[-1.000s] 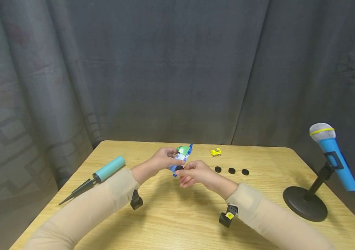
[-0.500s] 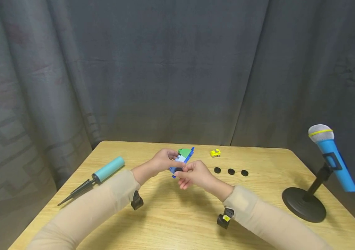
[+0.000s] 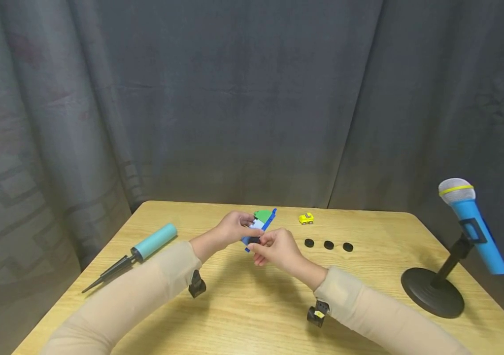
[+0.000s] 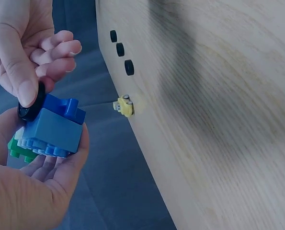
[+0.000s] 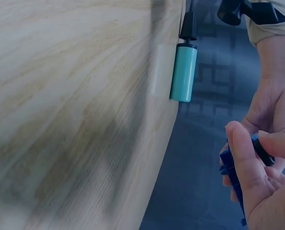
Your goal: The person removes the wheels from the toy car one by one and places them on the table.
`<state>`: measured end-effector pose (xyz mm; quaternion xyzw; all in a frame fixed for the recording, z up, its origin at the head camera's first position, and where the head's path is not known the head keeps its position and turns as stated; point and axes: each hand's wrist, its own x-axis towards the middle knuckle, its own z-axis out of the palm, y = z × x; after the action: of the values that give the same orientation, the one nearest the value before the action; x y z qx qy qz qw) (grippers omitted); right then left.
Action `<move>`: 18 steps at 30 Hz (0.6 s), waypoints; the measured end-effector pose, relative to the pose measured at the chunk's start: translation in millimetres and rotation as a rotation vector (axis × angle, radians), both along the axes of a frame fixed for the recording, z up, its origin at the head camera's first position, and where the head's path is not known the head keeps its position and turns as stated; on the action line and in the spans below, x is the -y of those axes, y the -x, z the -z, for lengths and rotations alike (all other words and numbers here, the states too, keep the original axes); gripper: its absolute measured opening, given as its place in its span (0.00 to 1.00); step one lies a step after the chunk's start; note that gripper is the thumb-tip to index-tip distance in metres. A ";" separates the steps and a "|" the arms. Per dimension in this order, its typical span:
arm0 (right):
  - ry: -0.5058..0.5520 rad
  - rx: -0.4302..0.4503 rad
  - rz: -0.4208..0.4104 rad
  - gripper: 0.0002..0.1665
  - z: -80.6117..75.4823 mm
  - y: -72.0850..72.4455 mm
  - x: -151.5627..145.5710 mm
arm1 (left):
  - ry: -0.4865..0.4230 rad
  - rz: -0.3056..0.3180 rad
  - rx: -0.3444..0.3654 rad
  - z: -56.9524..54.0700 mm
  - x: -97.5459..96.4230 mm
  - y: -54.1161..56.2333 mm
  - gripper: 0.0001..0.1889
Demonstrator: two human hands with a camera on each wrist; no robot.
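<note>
My left hand (image 3: 230, 228) grips a toy car built of blocks (image 4: 53, 129), raised above the table. It has blue, light blue, white and green parts and is held at a tilt. Between the thumb and fingers of my right hand (image 3: 282, 250) is a black toy wheel (image 4: 25, 113), held against the blue part of the car. Whether the wheel is seated on an axle cannot be seen. In the right wrist view, that wheel (image 5: 263, 152) shows under the thumb, and the right fingers partly cover the blue chassis (image 5: 232, 172).
Three loose black wheels (image 3: 329, 245) lie in a row right of my hands, with a small yellow toy car (image 3: 306, 219) behind them. A teal hand pump (image 3: 156, 241) lies at left. At right stands a blue toy microphone (image 3: 473, 227) on a black-based stand (image 3: 432, 293).
Both hands stay together at the toy car, which has shifted very slightly. The right wrist has dropped a little to the left; the wheel remains pinched against the blue part.
</note>
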<state>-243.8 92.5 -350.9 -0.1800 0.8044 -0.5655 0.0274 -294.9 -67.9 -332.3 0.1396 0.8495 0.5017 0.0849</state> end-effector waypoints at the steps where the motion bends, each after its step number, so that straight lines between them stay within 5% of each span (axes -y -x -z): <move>1: -0.013 -0.017 -0.003 0.14 -0.2 0.1 -0.4 | 0.003 -0.003 -0.005 -0.1 -0.6 0.2 0.26; 10: -0.088 -0.140 -0.003 0.13 -2.1 2.5 -0.2 | 0.073 -0.018 -0.010 -4.9 -0.8 3.7 0.29; 18: -0.034 0.068 -0.166 0.14 -10.3 5.1 -16.1 | 0.066 0.020 -0.008 -3.7 7.4 4.9 0.28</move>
<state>-248.9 108.5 -340.6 -0.2261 0.7948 -0.5534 0.1045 -299.8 -75.3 -328.7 0.1473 0.8644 0.4720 0.0912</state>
